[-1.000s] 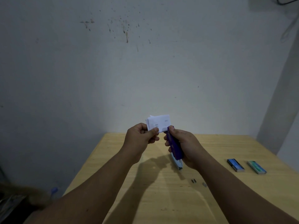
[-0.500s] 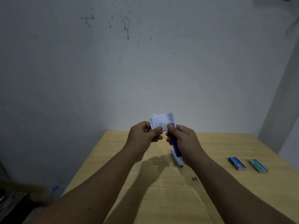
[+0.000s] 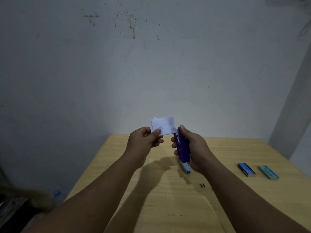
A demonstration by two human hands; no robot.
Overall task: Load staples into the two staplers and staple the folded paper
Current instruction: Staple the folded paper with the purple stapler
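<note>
My left hand (image 3: pixel 144 140) pinches a small folded white paper (image 3: pixel 164 126) by its lower left corner, held up above the wooden table (image 3: pixel 168 207). My right hand (image 3: pixel 193 148) grips a purple stapler (image 3: pixel 182 148) nearly upright, thumb on its top end. The stapler's jaw meets the paper's lower right corner. A light blue stapler (image 3: pixel 186 168) lies on the table just below my right hand, partly hidden by it. A small dark strip of staples (image 3: pixel 202 185) rests on the table in front of my right forearm.
Two staple boxes lie at the table's right: a dark blue one (image 3: pixel 246 169) and a teal one (image 3: pixel 268 172). A stained grey wall stands behind the table. Dark clutter and a blue bottle cap (image 3: pixel 57 193) sit on the floor at lower left.
The purple stapler has shifted slightly right and tilted, so more of its body shows; the paper now stands clear of my right thumb. The view has dipped a little.
</note>
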